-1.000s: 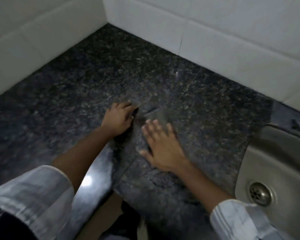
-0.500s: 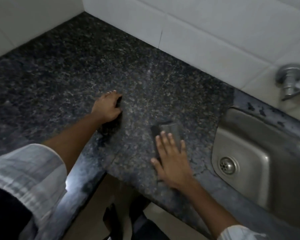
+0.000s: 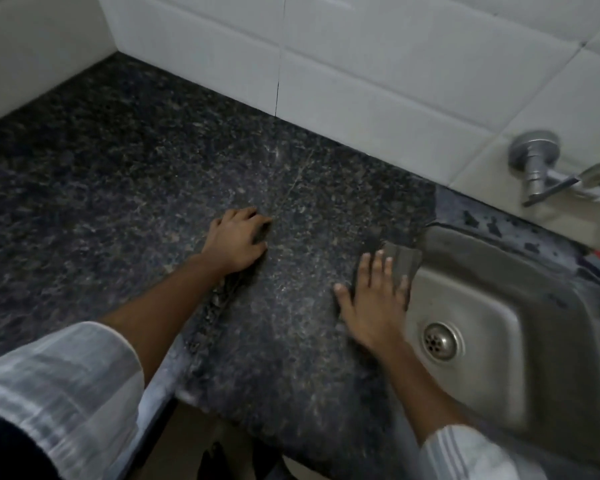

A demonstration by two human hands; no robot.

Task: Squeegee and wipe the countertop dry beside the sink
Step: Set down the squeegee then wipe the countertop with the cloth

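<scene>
Pressing cloth (image 3: 400,259) flat, right hand (image 3: 374,299) (fingers spread) | left hand (image 3: 238,239) curled

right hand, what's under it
A grey cloth lies flat under the right hand, its far end reaching the sink rim. The cloth's near part is covered by the palm.

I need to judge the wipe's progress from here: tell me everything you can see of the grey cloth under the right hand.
The grey cloth looks like a thin, flat, dull grey piece, soft and matte. It lies at the countertop's right end, its far corner reaching onto the sink rim. The right hand presses flat on it, fingers spread, hiding most of it. Only the part beyond the fingertips shows. Wetness cannot be judged.
</scene>
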